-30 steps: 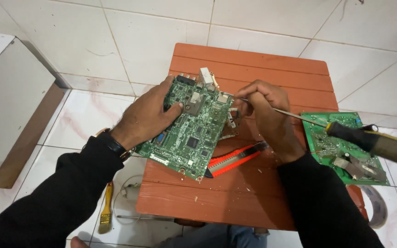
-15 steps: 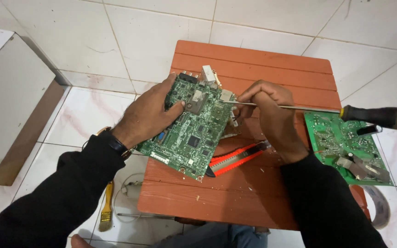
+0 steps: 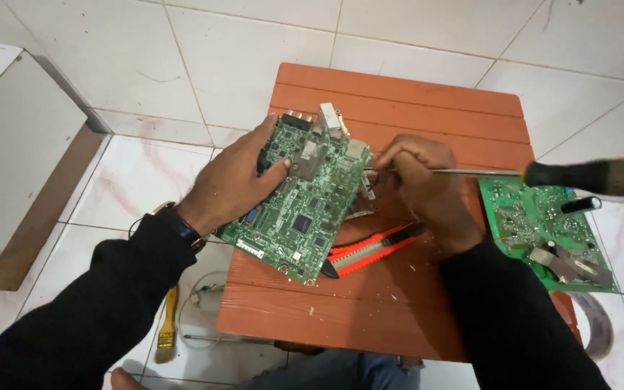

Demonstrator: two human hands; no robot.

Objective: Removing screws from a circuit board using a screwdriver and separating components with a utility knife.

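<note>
Screwdriver point(image 3: 543, 173) handle is swung higher than before, shaft pinched by right hand point(image 3: 427, 191) beside the green circuit board point(image 3: 305, 209), which is gripped by left hand point(image 3: 236, 180).

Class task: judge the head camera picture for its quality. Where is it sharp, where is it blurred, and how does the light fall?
Head view: the green circuit board under the left hand is sharp; the screwdriver handle at the right edge is smeared by blur. Light is soft and even, with faint shadows on the orange table and no strong glare on the white tiles.

Single head view, steeply down, near table point(image 3: 427, 108)
</note>
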